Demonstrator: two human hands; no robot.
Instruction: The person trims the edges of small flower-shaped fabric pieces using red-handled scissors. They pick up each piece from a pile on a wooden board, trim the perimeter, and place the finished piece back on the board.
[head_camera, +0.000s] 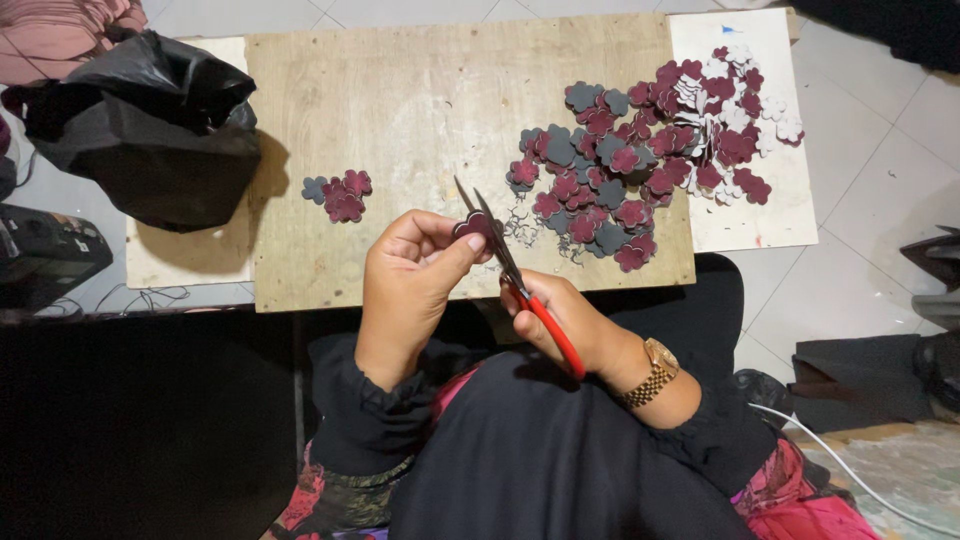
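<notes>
Biggest thing here is the wooden board (420, 110) lying flat in front of the person, with a white sheet (760, 215) tucked along its right edge. Off the left corner sits a crumpled black plastic bag (150, 125). A big heap of flower cutouts (650, 150), maroon, grey and a few white, spills across the board's right side onto the sheet, and a small cluster of cutouts (340, 192) sits by itself on the left part of the board. Down near the board's front edge, the left hand (405, 290) is pinching a single maroon flower piece (473, 225) between thumb and fingers. The right hand (560, 320) is wrapped around red-handled scissors (510, 270), blades parted and right up against that piece.
</notes>
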